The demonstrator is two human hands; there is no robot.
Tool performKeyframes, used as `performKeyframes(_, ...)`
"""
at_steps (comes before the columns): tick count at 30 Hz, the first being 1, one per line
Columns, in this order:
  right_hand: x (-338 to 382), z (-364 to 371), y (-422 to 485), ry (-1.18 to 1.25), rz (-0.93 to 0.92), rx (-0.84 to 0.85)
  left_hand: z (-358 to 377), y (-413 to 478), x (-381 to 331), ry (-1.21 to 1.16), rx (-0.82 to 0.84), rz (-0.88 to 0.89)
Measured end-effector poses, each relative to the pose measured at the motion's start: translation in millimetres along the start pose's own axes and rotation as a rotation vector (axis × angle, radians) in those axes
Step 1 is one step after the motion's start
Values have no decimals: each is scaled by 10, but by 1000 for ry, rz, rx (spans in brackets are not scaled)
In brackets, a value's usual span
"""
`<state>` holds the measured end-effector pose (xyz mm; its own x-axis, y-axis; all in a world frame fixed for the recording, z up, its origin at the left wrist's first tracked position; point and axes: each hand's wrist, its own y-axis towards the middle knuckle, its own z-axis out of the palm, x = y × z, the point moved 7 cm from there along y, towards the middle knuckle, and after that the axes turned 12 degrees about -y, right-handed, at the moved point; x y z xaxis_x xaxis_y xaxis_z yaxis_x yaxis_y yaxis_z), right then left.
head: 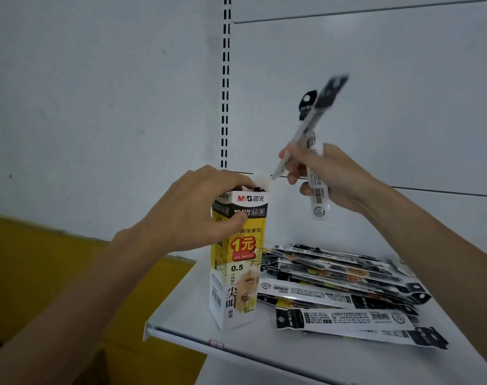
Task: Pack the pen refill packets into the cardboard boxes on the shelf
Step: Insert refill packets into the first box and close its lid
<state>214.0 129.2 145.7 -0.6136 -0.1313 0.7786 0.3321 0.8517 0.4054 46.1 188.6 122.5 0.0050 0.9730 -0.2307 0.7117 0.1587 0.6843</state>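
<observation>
Refill packets (318, 190) tight in R hand (334, 176) fingers; L hand (192, 212) fingers round box (236, 276) top.

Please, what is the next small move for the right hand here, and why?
Probably the right hand should lower its packets, tip first, into the open top of the box. The left hand grips the box upright on the shelf, and one packet's lower tip is just beside that opening. More packets lie in a pile beside the box.
</observation>
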Motion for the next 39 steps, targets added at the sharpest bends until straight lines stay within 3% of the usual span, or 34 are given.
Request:
performKeyframes(8, 446, -313, 12, -113, -145, -448, 24, 42, -6, -33, 38, -13)
performKeyframes(16, 729, -114, -144, 62, -345, -576, 23, 43, -41, -24, 16, 42)
performKeyframes(25, 688, 198, -252, -65, -411, -314, -69, -76, 28, -36, -56, -43)
performKeyframes(30, 616, 105, -99, -254, -197, -392, -28, -64, -98, -27, -49, 8)
performKeyframes(33, 570, 61, 3, -169, -118, -435, 2, -62, -119, -25, -46, 1)
performKeyframes(36, 437, 117, 105, -67, -14, -359, 3, -65, -82, -26, -45, -39)
performKeyframes(39, 211, 209, 142, -125, 109, -252, 4, -82, -58, -28, -51, -39)
